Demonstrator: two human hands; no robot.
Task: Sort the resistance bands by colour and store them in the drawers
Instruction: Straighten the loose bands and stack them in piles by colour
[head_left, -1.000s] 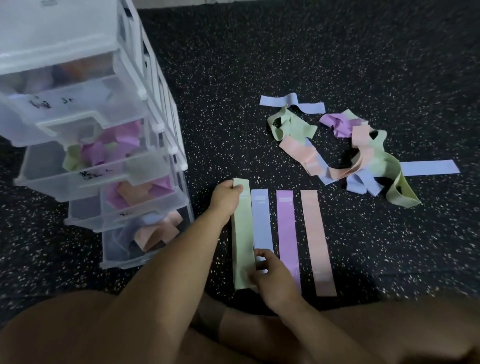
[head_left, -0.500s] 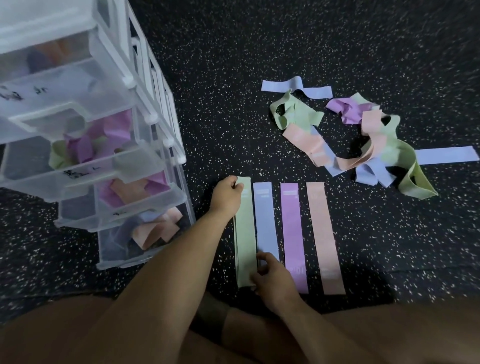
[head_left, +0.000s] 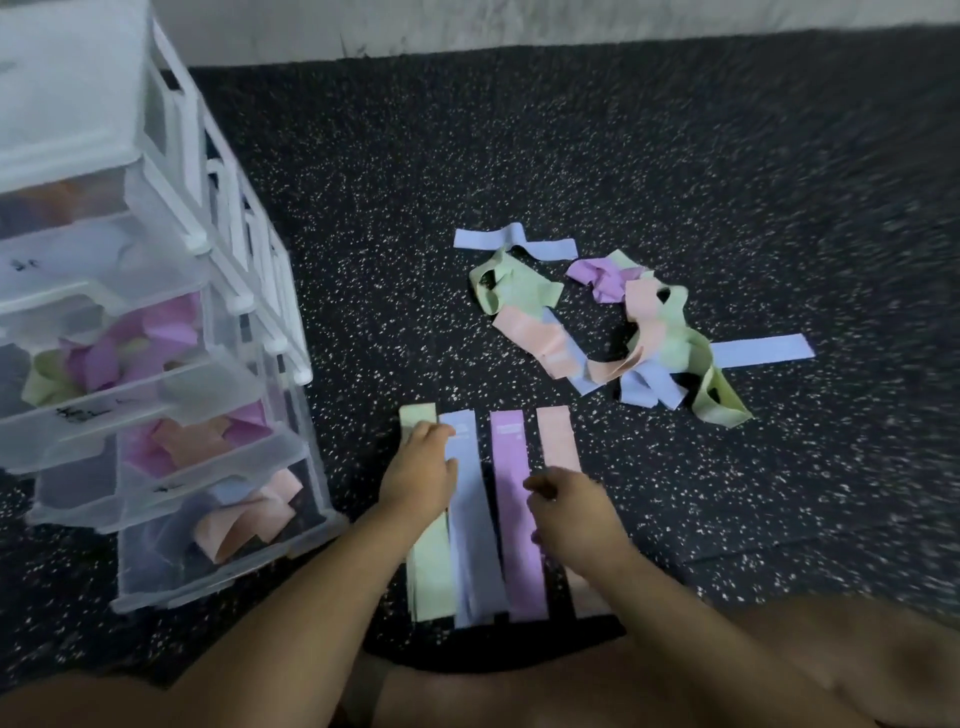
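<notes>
Four flat bands lie side by side on the floor in front of me: green (head_left: 428, 571), blue (head_left: 475, 545), purple (head_left: 511, 467) and pink (head_left: 556, 439). My left hand (head_left: 421, 470) rests palm down on the upper part of the green band, fingertips reaching onto the blue one. My right hand (head_left: 569, 519) hovers over the purple and pink bands, fingers curled with nothing in them. A tangled pile of green, pink, blue and purple bands (head_left: 623, 332) lies further away to the right. The clear drawer unit (head_left: 223, 525) stands at the left, its drawers pulled out with mixed bands inside.
The floor is dark speckled rubber matting (head_left: 675, 156). A pale wall edge (head_left: 519, 26) runs along the back. My bare legs (head_left: 779, 665) fill the bottom of the view.
My left hand slid down from the green band's top edge and now lies on it. My right hand left the blue band's lower end and moved right, over the purple and pink bands. The view tilted up.
</notes>
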